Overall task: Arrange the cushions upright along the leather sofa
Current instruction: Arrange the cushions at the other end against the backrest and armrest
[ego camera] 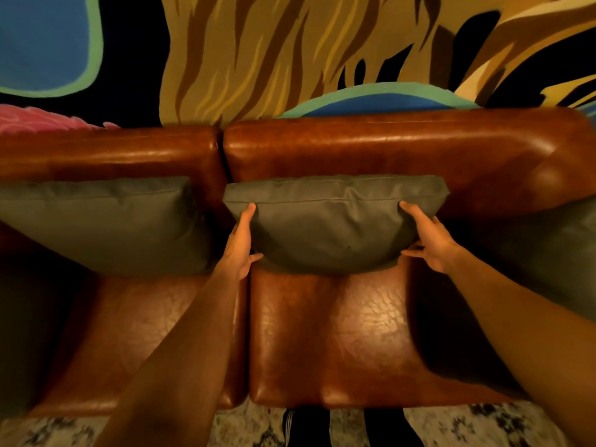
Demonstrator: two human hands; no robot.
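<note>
A grey-green cushion (pixel 332 227) stands upright against the backrest of the brown leather sofa (pixel 354 146), on the right seat. My left hand (pixel 240 245) presses flat on its left side and my right hand (pixel 429 238) holds its right side, fingers spread around the edge. A second grey-green cushion (pixel 106 227) leans upright against the backrest on the left seat. A third one (pixel 548 253) shows at the right edge, partly hidden behind my right forearm.
A painted wall with blue, tan and pink shapes (pixel 258 53) rises behind the sofa. The seat cushions (pixel 348 333) meet at a seam between my arms. A patterned rug (pixel 245 427) and my dark shoes (pixel 306 427) lie below the sofa's front edge.
</note>
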